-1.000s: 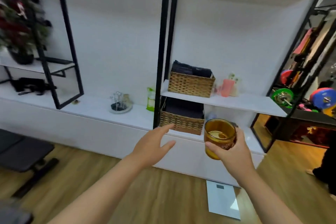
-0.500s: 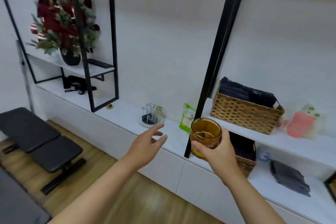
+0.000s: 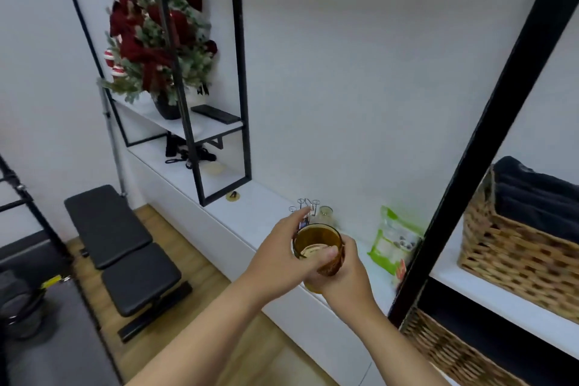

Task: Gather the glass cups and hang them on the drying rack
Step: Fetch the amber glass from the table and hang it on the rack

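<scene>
Head view: both hands, right hand beneath and left hand alongside, clasp the amber glass cup; the drying rack stands at twelve o'clock beyond. Invert the cup squarely over a free prong.

Wicker basket, green packet, black bench.

Drying rack base hidden behind fingers.
</scene>
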The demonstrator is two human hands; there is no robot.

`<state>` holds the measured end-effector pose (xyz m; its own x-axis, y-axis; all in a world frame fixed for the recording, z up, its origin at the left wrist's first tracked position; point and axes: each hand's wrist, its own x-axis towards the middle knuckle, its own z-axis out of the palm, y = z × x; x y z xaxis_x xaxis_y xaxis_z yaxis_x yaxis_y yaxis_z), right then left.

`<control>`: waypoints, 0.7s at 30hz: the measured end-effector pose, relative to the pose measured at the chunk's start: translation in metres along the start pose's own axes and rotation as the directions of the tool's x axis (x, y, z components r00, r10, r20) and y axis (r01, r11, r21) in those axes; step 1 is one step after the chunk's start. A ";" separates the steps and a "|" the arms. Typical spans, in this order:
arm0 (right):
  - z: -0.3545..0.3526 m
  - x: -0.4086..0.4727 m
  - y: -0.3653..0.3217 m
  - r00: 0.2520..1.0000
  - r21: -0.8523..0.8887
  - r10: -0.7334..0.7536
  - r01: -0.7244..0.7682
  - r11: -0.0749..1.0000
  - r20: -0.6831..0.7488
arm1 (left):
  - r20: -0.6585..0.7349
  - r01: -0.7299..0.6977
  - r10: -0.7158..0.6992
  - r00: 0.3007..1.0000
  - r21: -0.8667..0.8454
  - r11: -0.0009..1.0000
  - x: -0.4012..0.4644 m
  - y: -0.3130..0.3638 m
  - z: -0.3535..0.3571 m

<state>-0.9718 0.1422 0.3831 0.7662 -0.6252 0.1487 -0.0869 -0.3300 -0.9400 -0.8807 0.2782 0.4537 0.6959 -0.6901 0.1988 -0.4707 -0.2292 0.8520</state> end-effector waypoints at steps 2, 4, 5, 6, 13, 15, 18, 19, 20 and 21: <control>0.008 0.032 0.010 0.999 -0.012 -0.002 0.003 1.000 0.043 | -0.003 0.018 -0.018 1.000 0.061 0.998 0.030 -0.006 0.004; 0.013 0.062 0.017 0.997 -0.030 -0.002 0.004 1.000 0.071 | -0.010 0.028 -0.027 1.000 0.131 0.991 0.058 -0.011 0.005; 0.016 0.077 0.020 0.996 -0.038 0.000 0.003 0.999 0.084 | -0.010 0.031 -0.030 0.999 0.158 0.987 0.072 -0.015 0.005; 0.018 0.091 0.022 0.995 -0.045 0.003 0.001 0.999 0.095 | -0.005 0.034 -0.033 0.999 0.182 0.983 0.085 -0.020 0.005; 0.032 0.165 0.027 0.997 -0.084 0.026 -0.019 0.996 0.078 | 0.029 0.016 -0.023 0.999 0.217 0.976 0.173 -0.054 -0.004; 0.036 0.182 0.025 0.997 -0.043 0.051 -0.049 0.998 0.058 | 0.060 0.000 -0.010 0.998 0.173 0.985 0.197 -0.065 -0.010; 0.039 0.207 0.017 0.996 0.066 0.094 -0.094 0.993 0.008 | 0.118 -0.025 0.016 0.993 0.083 0.996 0.236 -0.078 -0.023; 0.040 0.214 0.013 0.994 0.093 0.112 -0.111 0.990 -0.005 | 0.143 -0.036 0.028 0.989 0.055 0.998 0.250 -0.082 -0.027; 0.042 0.221 0.008 0.991 0.123 0.133 -0.131 0.984 -0.013 | 0.167 -0.052 0.046 0.985 0.029 0.998 0.263 -0.086 -0.032; 0.044 0.227 0.003 0.987 0.160 0.157 -0.152 0.975 -0.017 | 0.191 -0.065 0.063 0.980 0.003 0.998 0.275 -0.090 -0.037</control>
<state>-0.7700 0.0299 0.4006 0.7317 -0.6816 0.0044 -0.0998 -0.1135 -0.9885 -0.6267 0.1342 0.4496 0.5482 -0.8217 0.1561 -0.5168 -0.1861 0.8356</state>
